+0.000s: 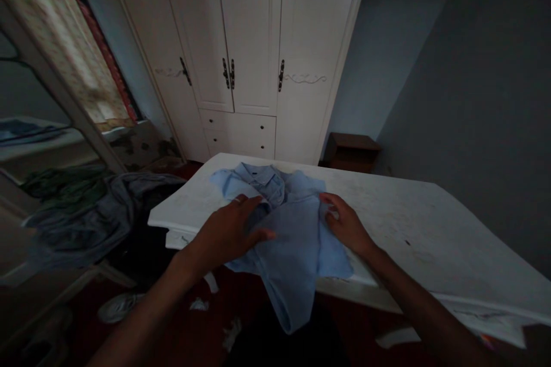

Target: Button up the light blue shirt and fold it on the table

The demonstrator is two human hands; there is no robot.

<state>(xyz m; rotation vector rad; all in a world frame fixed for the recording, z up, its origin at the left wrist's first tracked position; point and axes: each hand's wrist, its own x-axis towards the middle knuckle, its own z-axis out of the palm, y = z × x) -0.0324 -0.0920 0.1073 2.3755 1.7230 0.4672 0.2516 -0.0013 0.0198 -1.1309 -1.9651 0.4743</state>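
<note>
A light blue collared shirt (297, 229) lies on a white table (422, 229), its collar toward the far edge and its lower part hanging over the near edge. My left hand (232, 229) rests flat on the shirt's left side, fingers stretched out toward the collar. My right hand (344, 221) lies on the shirt's right side, fingers curled against the fabric near the shoulder; whether it pinches the cloth is unclear.
A white wardrobe (253, 51) with dark handles stands behind the table. A brown nightstand (350, 152) sits at its right. A heap of dark clothes (86, 206) lies at the left. White scraps litter the dark red floor (224, 309).
</note>
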